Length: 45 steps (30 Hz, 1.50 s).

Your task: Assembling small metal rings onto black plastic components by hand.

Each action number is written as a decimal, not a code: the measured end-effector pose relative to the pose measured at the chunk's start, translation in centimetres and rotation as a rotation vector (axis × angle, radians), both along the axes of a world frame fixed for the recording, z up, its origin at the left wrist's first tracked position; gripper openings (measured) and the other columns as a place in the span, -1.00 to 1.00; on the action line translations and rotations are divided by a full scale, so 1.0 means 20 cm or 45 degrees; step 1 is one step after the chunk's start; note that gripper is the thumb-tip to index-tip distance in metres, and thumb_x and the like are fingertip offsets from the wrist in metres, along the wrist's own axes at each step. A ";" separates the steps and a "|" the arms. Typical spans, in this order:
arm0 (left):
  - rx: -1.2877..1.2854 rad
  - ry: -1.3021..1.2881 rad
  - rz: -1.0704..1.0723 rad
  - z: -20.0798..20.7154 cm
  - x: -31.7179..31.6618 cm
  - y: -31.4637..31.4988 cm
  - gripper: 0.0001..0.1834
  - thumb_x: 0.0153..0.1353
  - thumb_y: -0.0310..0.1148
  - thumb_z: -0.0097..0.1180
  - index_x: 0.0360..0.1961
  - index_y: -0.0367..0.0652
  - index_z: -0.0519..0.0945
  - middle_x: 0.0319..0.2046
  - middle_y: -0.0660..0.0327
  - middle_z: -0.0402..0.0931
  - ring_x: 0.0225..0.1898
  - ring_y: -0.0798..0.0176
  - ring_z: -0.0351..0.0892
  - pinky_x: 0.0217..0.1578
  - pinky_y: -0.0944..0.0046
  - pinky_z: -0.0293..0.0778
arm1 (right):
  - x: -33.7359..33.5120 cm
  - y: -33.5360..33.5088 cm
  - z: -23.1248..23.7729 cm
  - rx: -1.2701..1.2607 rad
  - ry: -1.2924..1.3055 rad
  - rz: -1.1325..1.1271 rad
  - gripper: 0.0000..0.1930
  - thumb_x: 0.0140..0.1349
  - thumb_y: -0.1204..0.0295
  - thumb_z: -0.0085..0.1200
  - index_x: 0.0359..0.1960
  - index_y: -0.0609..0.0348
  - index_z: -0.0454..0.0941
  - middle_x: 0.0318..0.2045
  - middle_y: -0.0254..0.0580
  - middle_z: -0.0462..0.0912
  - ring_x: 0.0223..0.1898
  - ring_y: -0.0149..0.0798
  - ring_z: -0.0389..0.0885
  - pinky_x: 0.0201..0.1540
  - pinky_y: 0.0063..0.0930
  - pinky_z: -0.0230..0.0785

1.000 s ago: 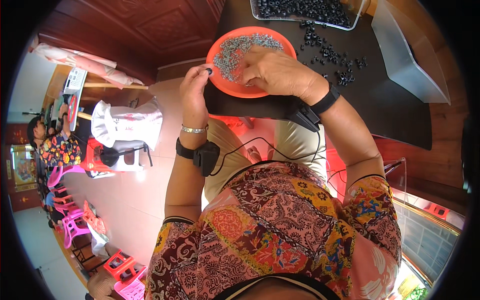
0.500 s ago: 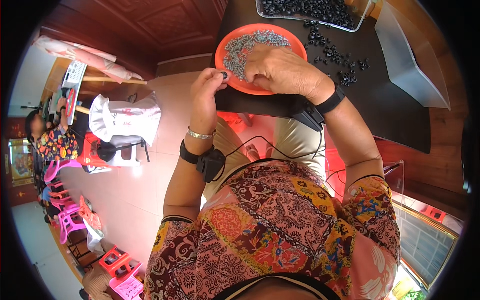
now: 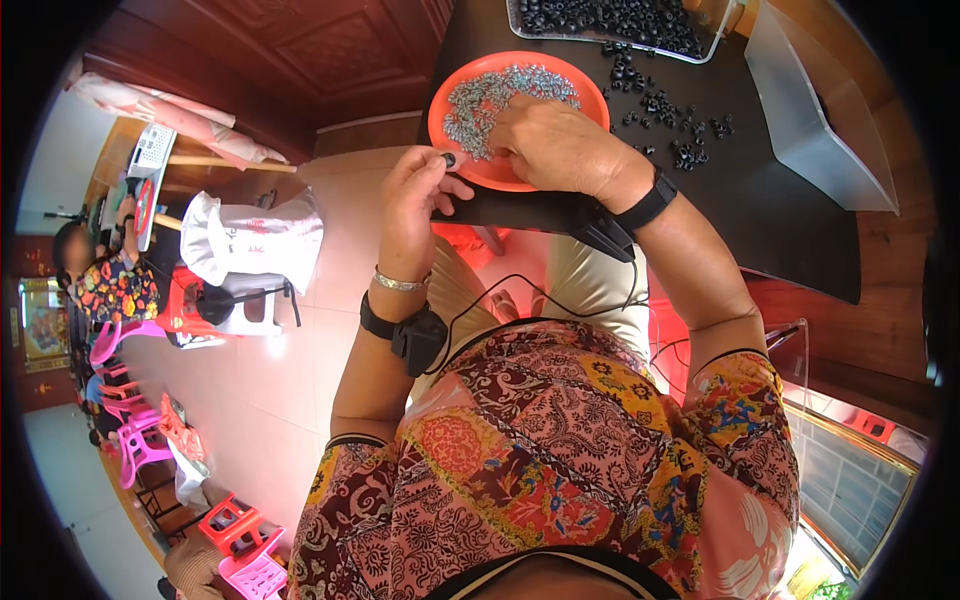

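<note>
A round orange-red plate [image 3: 591,88] at the table's near-left edge holds a heap of small silvery screws [image 3: 470,112]. My left hand [image 3: 412,190] is beside the plate's left rim, with a small black plastic part [image 3: 448,160] pinched at the thumb and fingertip; its other fingers are slightly apart. Over the plate, my right hand [image 3: 560,145] reaches down into the screws with curled fingers. Its fingertips are mostly hidden behind the hand, so what they grip cannot be made out.
Loose black plastic parts [image 3: 660,108] are scattered on the dark table [image 3: 750,200] right of the plate. A clear tray [image 3: 715,45] full of them stands behind. A translucent bin [image 3: 815,120] is at the right. A white sack [image 3: 255,235] and another person [image 3: 110,285] are off left.
My left hand's lower fingers have loosened and spread a little while the black part stays pinched. My right hand has shifted slightly left over the screws.
</note>
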<state>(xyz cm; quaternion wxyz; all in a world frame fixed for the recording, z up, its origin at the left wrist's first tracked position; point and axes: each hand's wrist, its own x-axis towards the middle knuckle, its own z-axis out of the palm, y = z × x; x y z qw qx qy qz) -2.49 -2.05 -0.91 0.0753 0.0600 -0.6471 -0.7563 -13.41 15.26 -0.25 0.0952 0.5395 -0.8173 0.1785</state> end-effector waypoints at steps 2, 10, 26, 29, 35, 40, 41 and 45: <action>0.011 0.011 0.024 0.01 0.01 -0.01 -0.74 0.25 -0.26 -0.10 -0.25 -0.24 0.51 -0.27 0.20 0.57 -0.45 0.40 0.49 -0.44 0.47 0.26 | -0.01 0.00 -0.01 -0.034 -0.040 -0.022 -0.89 -0.08 0.54 0.01 -0.49 0.21 0.56 -0.43 -0.11 0.58 -0.22 -0.05 0.52 -0.16 -0.19 0.41; 0.444 0.070 -0.282 0.01 -0.02 0.01 -0.74 0.29 -0.22 -0.13 -0.26 -0.20 0.48 -0.35 0.15 0.53 -0.49 0.34 0.46 -0.49 0.44 0.27 | -0.01 -0.01 0.06 -0.201 -0.188 -0.048 -0.81 -0.04 0.57 0.07 -0.34 0.24 0.61 -0.43 -0.04 0.63 -0.29 -0.09 0.61 -0.18 -0.30 0.46; 0.754 0.049 -0.329 -0.02 -0.12 0.14 -0.73 0.30 -0.21 -0.16 -0.23 -0.18 0.46 -0.41 0.20 0.48 -0.48 0.28 0.47 -0.50 0.40 0.28 | 0.04 -0.02 0.10 -0.909 -0.768 0.267 -0.90 0.11 0.64 0.09 -0.35 0.18 0.55 -0.44 -0.29 0.59 -0.45 -0.43 0.60 -0.42 -0.56 0.46; 0.758 0.054 -0.296 0.00 -0.11 0.15 -0.74 0.30 -0.22 -0.15 -0.22 -0.18 0.47 -0.42 0.20 0.49 -0.48 0.28 0.47 -0.50 0.39 0.29 | 0.04 -0.03 0.08 -0.921 -0.653 0.277 -0.89 0.12 0.67 0.10 -0.32 0.24 0.56 -0.40 -0.27 0.55 -0.41 -0.45 0.58 -0.38 -0.60 0.42; 0.454 0.144 -0.131 -0.02 -0.09 0.12 -0.74 0.29 -0.26 -0.14 -0.18 -0.22 0.47 -0.43 0.18 0.51 -0.50 0.28 0.48 -0.50 0.42 0.30 | 0.03 -0.02 0.08 -0.922 -0.747 0.226 -0.89 0.11 0.61 0.16 -0.31 0.18 0.59 -0.40 -0.27 0.57 -0.33 -0.36 0.60 -0.30 -0.52 0.45; 0.572 0.157 -0.239 0.05 -0.10 0.15 -0.75 0.32 -0.28 -0.20 -0.19 -0.20 0.46 -0.40 0.23 0.45 -0.46 0.32 0.44 -0.46 0.39 0.32 | 0.02 -0.03 0.07 -0.940 -0.532 0.313 -0.86 0.05 0.52 0.17 -0.32 0.15 0.64 -0.34 -0.20 0.62 -0.28 -0.20 0.61 -0.23 -0.40 0.46; 0.574 0.155 -0.242 0.04 -0.10 0.14 -0.75 0.32 -0.28 -0.20 -0.19 -0.20 0.46 -0.40 0.23 0.45 -0.46 0.32 0.44 -0.46 0.39 0.32 | 0.03 -0.03 0.07 -0.957 -0.538 0.328 -0.86 0.05 0.51 0.16 -0.31 0.14 0.65 -0.34 -0.21 0.62 -0.27 -0.20 0.61 -0.22 -0.40 0.46; 0.742 0.165 -0.369 0.02 -0.11 0.12 -0.73 0.34 -0.25 -0.22 -0.16 -0.19 0.45 -0.40 0.24 0.44 -0.39 0.34 0.42 -0.41 0.37 0.34 | 0.03 -0.03 0.08 -0.976 -0.578 0.295 -0.84 0.03 0.54 0.14 -0.31 0.13 0.65 -0.34 -0.21 0.62 -0.27 -0.19 0.61 -0.21 -0.40 0.46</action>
